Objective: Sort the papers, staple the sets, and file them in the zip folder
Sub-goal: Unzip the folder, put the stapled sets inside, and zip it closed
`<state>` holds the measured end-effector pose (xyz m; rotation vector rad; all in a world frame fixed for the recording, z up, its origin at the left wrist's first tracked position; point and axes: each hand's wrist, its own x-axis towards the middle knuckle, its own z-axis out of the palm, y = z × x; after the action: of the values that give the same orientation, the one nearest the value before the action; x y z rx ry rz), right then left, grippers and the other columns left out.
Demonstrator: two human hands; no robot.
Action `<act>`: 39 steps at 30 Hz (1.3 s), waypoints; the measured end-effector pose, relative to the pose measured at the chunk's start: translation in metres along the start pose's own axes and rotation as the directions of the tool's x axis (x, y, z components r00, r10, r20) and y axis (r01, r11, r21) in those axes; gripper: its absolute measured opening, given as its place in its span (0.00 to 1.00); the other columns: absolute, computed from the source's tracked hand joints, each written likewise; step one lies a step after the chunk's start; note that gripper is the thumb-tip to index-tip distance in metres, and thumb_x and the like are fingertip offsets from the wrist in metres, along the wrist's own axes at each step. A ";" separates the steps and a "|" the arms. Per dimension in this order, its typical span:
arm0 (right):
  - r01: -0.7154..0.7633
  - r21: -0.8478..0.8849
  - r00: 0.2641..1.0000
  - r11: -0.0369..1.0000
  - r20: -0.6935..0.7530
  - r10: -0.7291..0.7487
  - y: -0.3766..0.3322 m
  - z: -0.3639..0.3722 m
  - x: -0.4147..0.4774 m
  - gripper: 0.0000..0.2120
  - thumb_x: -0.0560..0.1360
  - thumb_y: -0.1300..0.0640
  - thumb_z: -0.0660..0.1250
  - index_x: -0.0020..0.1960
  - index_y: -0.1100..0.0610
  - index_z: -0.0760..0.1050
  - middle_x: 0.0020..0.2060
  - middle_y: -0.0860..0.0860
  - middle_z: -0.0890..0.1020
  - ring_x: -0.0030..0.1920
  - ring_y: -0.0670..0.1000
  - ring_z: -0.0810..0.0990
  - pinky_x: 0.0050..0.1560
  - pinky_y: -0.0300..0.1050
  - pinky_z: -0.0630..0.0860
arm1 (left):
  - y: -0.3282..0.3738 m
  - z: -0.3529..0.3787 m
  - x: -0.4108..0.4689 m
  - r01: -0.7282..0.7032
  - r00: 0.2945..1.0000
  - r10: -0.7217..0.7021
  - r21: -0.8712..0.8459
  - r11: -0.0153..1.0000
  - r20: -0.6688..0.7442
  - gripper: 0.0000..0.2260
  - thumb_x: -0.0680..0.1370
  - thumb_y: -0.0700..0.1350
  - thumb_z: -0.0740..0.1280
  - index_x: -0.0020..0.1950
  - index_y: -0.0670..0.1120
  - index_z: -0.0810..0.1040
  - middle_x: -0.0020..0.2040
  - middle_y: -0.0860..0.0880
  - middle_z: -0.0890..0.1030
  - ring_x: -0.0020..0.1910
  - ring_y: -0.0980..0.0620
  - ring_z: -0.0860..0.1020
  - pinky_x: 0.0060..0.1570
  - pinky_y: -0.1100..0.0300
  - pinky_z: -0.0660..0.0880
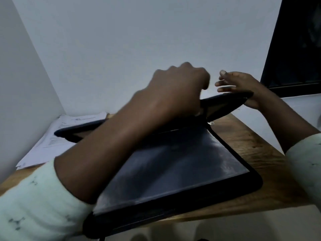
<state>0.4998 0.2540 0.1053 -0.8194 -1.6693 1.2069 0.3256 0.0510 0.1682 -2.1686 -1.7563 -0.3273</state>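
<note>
Zip folder (173,167) lies open on the wooden table (251,148). Left hand (177,87) curls its fingers over the raised cover, right hand (241,86) spreads fingers behind it. Papers (38,153) lie partly beneath, seemingly unfiled.

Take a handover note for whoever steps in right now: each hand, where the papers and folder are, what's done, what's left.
Left hand: grip curled on the raised cover of the black zip folder, open on the wooden table.
Right hand: fingers straight, at the cover's far corner.
White printed papers: loose stack at table's left, partly under the cover.
Done: folder unzipped.
Left: file papers, zip shut; stapling cannot be told.
</note>
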 end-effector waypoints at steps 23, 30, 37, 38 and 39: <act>-0.016 -0.183 0.994 0.983 -0.107 -0.004 0.051 0.051 0.019 0.21 0.78 0.43 0.65 0.63 0.56 0.77 0.57 0.54 0.83 0.55 0.54 0.82 0.55 0.50 0.79 | -0.176 0.091 -0.045 0.388 0.722 -0.346 -0.062 0.919 -0.599 0.41 0.74 0.60 0.70 0.81 0.53 0.53 0.81 0.40 0.47 0.80 0.37 0.46 0.75 0.36 0.47; -0.122 -0.062 0.982 0.991 -0.151 0.112 0.069 0.058 0.028 0.16 0.81 0.55 0.64 0.68 0.54 0.72 0.59 0.52 0.80 0.52 0.50 0.80 0.52 0.44 0.77 | -0.196 0.155 -0.074 0.439 0.715 -0.660 -0.586 0.681 -0.231 0.45 0.70 0.45 0.78 0.79 0.47 0.54 0.78 0.42 0.58 0.76 0.46 0.59 0.73 0.54 0.62; -0.277 -0.206 0.957 0.939 -0.145 0.250 0.079 0.061 0.031 0.19 0.78 0.49 0.68 0.63 0.57 0.72 0.55 0.54 0.79 0.49 0.54 0.79 0.48 0.48 0.77 | -0.216 0.181 -0.084 0.542 0.568 -0.811 -0.806 0.238 0.142 0.33 0.67 0.41 0.78 0.70 0.46 0.71 0.58 0.44 0.82 0.55 0.43 0.82 0.58 0.47 0.78; -0.311 -0.253 0.949 0.916 -0.122 0.289 0.082 0.060 0.030 0.19 0.77 0.49 0.70 0.61 0.59 0.73 0.54 0.55 0.80 0.50 0.55 0.80 0.51 0.49 0.78 | -0.216 0.182 -0.084 0.532 0.558 -0.817 -0.817 0.221 0.143 0.29 0.69 0.38 0.77 0.69 0.45 0.73 0.57 0.43 0.82 0.54 0.43 0.82 0.57 0.47 0.79; -0.338 -0.284 0.941 0.897 -0.094 0.325 0.085 0.059 0.030 0.19 0.75 0.50 0.72 0.60 0.61 0.75 0.53 0.55 0.81 0.50 0.56 0.81 0.53 0.50 0.79 | -0.214 0.183 -0.084 0.512 0.548 -0.824 -0.837 0.194 0.143 0.27 0.70 0.36 0.76 0.68 0.44 0.74 0.57 0.43 0.82 0.51 0.42 0.83 0.55 0.46 0.80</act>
<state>0.4352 0.2853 0.0251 -1.3539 -1.7460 1.1638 0.0934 0.0870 -0.0081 -1.2528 -2.5422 -2.0115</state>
